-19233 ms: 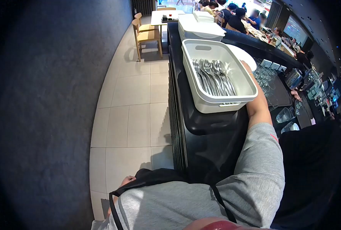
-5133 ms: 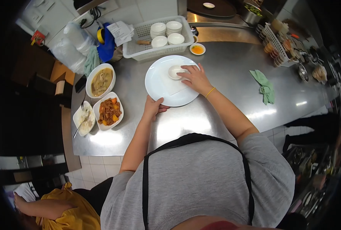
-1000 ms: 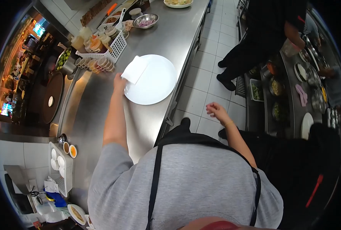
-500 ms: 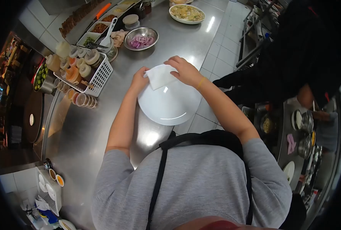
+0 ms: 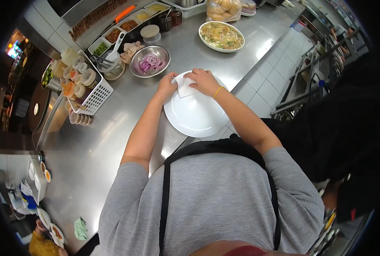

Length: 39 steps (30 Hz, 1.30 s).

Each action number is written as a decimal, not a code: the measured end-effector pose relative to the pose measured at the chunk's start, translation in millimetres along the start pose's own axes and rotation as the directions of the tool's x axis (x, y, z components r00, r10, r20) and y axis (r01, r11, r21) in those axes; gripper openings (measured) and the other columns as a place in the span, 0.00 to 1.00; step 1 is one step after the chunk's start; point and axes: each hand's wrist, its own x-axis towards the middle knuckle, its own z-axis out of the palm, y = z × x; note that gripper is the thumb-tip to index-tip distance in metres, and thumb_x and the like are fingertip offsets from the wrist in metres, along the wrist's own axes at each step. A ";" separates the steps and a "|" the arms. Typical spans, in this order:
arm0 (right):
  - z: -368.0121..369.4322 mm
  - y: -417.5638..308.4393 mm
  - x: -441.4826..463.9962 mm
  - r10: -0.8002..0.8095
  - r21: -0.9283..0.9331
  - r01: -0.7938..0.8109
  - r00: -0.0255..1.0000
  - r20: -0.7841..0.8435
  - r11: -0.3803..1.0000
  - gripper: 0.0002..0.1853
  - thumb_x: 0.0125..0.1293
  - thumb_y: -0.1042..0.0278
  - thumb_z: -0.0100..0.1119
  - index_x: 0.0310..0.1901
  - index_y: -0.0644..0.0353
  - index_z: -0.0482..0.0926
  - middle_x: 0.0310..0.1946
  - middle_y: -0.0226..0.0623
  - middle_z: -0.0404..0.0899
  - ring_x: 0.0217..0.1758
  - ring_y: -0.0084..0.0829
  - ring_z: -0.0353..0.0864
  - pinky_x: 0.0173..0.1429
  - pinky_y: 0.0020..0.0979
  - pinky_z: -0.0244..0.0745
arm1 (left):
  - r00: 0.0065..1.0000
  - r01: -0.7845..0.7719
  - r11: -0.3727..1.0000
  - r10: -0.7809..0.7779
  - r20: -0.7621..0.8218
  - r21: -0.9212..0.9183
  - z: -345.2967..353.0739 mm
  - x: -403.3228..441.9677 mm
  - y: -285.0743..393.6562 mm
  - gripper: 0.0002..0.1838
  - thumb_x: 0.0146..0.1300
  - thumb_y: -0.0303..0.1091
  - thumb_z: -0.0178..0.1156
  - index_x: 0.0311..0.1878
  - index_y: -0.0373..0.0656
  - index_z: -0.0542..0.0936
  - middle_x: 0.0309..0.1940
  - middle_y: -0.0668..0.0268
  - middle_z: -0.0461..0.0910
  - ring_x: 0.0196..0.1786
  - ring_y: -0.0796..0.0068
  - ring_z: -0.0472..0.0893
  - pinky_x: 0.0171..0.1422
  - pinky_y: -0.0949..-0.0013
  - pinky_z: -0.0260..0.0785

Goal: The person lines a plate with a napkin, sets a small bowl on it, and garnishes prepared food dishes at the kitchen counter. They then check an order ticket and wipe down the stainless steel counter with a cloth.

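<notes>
A large white plate [image 5: 197, 117] is tilted toward me at the counter's edge. My left hand [image 5: 168, 86] is closed on its far left rim, with the fingertips partly hidden. On the plate's far part lies a white paper napkin [image 5: 185, 88]. My right hand [image 5: 204, 83], with a yellow band at the wrist, presses the napkin against the plate with bent fingers. Just beyond my hands stands a steel bowl [image 5: 168, 58] of sliced red onion rings [image 5: 151, 64].
A white basket of sauce bottles [image 5: 94, 99] stands left. Farther back are an oval dish of food [image 5: 221, 36], a bread bag [image 5: 224, 10] and topping containers [image 5: 128, 25]. A person in black [image 5: 326, 132] is close on my right.
My view has turned, so the counter items shift across it. Both hands stay on the plate; the right hand and napkin have moved slightly toward the far rim.
</notes>
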 end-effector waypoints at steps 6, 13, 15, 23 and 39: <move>-9.8 49.5 36.5 -0.128 -0.054 0.135 0.985 0.117 0.989 0.16 0.55 0.65 0.62 0.46 0.43 0.74 0.43 0.27 0.71 0.52 0.33 0.70 0.52 0.41 0.64 | 0.992 0.051 0.997 -0.043 -0.119 0.065 19.9 27.4 9.6 0.16 0.46 0.25 0.58 0.42 0.43 0.75 0.34 0.56 0.81 0.38 0.60 0.80 0.42 0.64 0.70; -6.7 62.6 66.4 -0.231 0.028 0.233 0.972 -0.048 0.972 0.10 0.52 0.67 0.63 0.38 0.45 0.77 0.41 0.26 0.70 0.50 0.31 0.70 0.50 0.41 0.64 | 0.991 0.088 0.996 -0.086 -0.103 0.009 25.2 60.3 11.4 0.17 0.47 0.25 0.58 0.43 0.41 0.75 0.35 0.58 0.80 0.41 0.66 0.79 0.47 0.67 0.69; -1.7 67.6 76.5 -0.256 0.041 0.256 0.967 -0.002 0.966 0.09 0.53 0.67 0.62 0.37 0.45 0.77 0.41 0.26 0.70 0.50 0.32 0.70 0.50 0.41 0.64 | 0.992 0.100 0.995 -0.097 -0.086 0.029 21.3 63.5 20.1 0.16 0.48 0.25 0.58 0.44 0.41 0.75 0.35 0.58 0.80 0.39 0.64 0.80 0.47 0.67 0.69; -20.7 90.8 108.0 -0.423 0.080 0.420 0.906 0.019 0.904 0.04 0.56 0.70 0.58 0.33 0.52 0.73 0.40 0.29 0.71 0.48 0.34 0.72 0.49 0.41 0.65 | 0.964 0.133 0.988 -0.112 -0.240 0.073 24.5 85.9 21.4 0.15 0.47 0.26 0.60 0.41 0.44 0.76 0.36 0.55 0.80 0.42 0.56 0.79 0.45 0.62 0.69; 4.0 98.8 125.8 -0.536 0.218 0.495 0.817 0.212 0.841 0.07 0.53 0.70 0.61 0.34 0.53 0.74 0.40 0.29 0.71 0.51 0.34 0.70 0.49 0.39 0.66 | 0.861 0.232 0.895 -0.006 -0.509 0.382 43.0 66.8 32.0 0.22 0.46 0.29 0.65 0.48 0.48 0.74 0.42 0.60 0.76 0.47 0.58 0.76 0.49 0.61 0.68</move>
